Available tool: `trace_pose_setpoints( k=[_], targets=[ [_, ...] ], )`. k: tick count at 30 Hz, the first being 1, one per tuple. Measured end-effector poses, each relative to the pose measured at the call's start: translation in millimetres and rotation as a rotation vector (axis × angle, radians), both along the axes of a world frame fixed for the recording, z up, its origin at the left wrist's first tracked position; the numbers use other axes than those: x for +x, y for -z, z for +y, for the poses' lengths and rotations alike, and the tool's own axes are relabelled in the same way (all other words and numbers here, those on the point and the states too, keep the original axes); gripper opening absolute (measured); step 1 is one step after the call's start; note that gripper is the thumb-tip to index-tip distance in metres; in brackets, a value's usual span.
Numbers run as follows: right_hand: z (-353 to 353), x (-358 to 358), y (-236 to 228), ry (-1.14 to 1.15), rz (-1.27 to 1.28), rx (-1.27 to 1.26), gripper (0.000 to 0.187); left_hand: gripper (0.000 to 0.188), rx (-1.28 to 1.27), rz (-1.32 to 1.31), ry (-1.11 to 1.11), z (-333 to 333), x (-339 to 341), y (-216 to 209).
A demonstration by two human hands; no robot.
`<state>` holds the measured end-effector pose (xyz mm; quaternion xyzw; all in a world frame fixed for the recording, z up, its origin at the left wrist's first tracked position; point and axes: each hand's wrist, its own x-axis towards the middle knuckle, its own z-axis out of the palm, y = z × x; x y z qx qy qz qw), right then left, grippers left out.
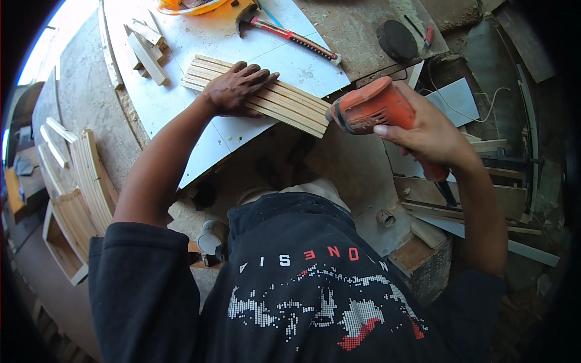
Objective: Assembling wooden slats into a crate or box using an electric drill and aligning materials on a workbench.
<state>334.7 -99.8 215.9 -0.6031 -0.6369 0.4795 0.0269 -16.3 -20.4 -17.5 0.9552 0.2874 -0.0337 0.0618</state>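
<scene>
Several pale wooden slats (290,109) lie side by side as a flat bundle, slanting across the white board (181,130) and jutting past its near edge. My left hand (237,89) rests on top of them, fingers stretched out and pressing them down. In my right hand (433,130) is an orange power drill (375,109), gripped by its handle. Its front end points left at the slats' right ends and is right up against them; whether the bit is inside the wood I cannot make out.
A red-handled claw hammer (290,37) lies beyond the slats, near an orange bowl (193,6). Short wood blocks (145,54) sit at the far left. A round dark disc (397,41) is at the far right. More slats (78,193) are stacked at left; a can (212,236) stands below.
</scene>
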Motion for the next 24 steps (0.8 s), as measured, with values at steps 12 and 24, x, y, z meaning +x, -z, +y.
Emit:
trace_pose_setpoints(
  k=[12, 24],
  targets=[
    [-8, 6, -53, -0.033, 0.050, 0.045, 0.063, 0.114, 0.025, -0.034, 0.010, 0, 0, 2],
    [-20, -4, -42, -0.040, 0.073, 0.003, 0.063, 0.112, 0.090, -0.065, 0.016, 2, -2, 14]
  ],
)
